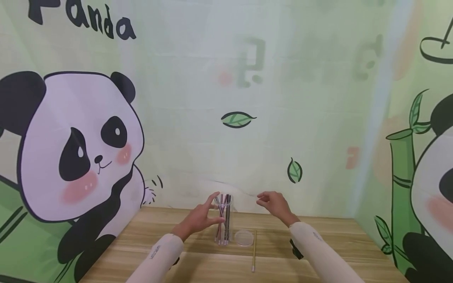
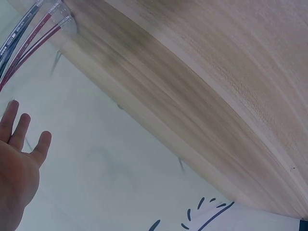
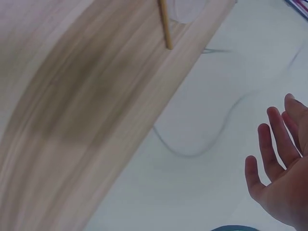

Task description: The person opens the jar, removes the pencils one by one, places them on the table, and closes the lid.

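A clear jar (image 1: 231,226) of red and dark pencils (image 1: 227,214) stands on the table in the head view. My left hand (image 1: 198,218) is at its left side, the thumb across its front and a raised finger near the rim. In the left wrist view the other fingers look straight and spread; contact with the jar is unclear. My right hand (image 1: 277,204) is in the air to the right, fingers loosely bent, with nothing visible in them. Between the hands lie a clear round lid (image 1: 244,238) and a yellow pencil (image 1: 254,251).
The wood-grain tabletop (image 1: 301,255) ends at a pale green backdrop (image 1: 311,129) printed with pandas and leaves. A printed panda (image 1: 81,137) covers the left side, and printed bamboo (image 1: 403,188) is on the right.
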`<state>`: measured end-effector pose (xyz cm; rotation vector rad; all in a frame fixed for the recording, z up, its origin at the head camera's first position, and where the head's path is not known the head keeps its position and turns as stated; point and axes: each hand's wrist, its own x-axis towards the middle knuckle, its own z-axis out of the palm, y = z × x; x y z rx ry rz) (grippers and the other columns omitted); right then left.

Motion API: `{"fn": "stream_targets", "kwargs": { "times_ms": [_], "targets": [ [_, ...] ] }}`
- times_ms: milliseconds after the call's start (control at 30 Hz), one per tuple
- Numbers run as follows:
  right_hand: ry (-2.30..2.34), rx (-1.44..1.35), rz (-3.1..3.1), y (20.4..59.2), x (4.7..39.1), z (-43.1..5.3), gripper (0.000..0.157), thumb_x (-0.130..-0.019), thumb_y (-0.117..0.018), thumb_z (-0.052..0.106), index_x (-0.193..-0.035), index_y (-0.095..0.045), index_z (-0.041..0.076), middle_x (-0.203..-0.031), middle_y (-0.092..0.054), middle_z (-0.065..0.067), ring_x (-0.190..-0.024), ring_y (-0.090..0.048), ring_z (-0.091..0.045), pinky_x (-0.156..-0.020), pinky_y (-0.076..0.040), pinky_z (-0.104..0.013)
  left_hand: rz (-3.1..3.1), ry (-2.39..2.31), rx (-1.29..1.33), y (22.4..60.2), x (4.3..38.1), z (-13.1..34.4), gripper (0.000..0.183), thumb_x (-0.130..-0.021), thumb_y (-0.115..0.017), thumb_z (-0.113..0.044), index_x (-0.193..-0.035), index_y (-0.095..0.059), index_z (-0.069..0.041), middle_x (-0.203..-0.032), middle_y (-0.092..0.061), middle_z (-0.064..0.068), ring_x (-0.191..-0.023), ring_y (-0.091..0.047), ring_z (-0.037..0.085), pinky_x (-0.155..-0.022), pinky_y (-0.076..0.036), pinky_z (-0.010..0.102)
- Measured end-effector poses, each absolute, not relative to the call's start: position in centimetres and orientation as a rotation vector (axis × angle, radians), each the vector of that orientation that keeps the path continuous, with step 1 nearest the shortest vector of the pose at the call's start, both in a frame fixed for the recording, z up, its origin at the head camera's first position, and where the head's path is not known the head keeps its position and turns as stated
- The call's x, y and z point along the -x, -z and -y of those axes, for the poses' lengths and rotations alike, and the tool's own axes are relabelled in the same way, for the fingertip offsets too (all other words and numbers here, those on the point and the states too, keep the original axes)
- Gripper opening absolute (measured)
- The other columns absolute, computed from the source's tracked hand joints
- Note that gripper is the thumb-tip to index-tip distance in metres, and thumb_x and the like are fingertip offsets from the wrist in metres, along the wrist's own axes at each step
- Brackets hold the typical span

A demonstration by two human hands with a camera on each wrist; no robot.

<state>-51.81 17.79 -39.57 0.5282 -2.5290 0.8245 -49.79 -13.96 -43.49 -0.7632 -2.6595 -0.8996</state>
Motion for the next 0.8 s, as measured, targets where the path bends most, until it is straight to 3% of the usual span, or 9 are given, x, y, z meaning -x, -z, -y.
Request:
{"fn": "stream_targets", "kwargs": {
  "times_ms": [800],
  "targets": [
    [-0.808, -0.644, 2.512, 35.6, 51.1, -14.2, 0.022, -0.096, -0.076, 0.018, -0.115, -0.077, 0.007, -0.100, -0.080, -0.007, -0.096, -0.075, -0.026, -0.085, -0.059, -0.047, 2.661, 0.915, 0.766, 43.6, 50.0, 14.1, 0.097, -0.092, -0.077, -0.051, -0.164, -0.014, -0.038, -0.140, -0.065, 0.018, -0.128, -0.061, 0.045, -0.105, -0.045, 0.067]
  ]
}}
